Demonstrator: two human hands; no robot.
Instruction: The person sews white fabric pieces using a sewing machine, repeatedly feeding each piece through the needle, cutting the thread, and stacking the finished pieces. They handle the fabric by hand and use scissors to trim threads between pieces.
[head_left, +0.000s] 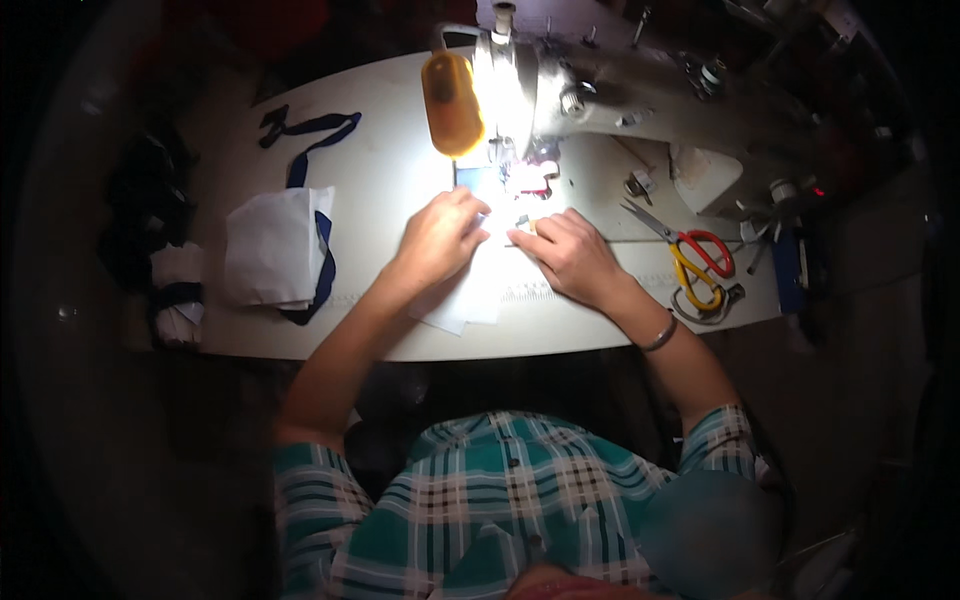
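A white piece of cloth (455, 305) lies on the sewing table under the bright light, its lower corners spread toward the front edge. My left hand (440, 238) has its fingers curled and closed on this cloth, just in front of the sewing machine's needle area (505, 165). To the right of it, my right hand (572, 258) is closed, its fingertips drawn together near the needle area. Glare washes out what lies between those fingertips. The sewing machine (630, 95) reaches in from the right, above both hands.
An orange lamp cover (452, 105) hangs left of the needle. Scissors (698, 262) with red and yellow handles lie at the right. Folded white cloth pieces (270, 250) and a navy strap (325, 124) rest at the left. A printed ruler scale (530, 291) runs along the front.
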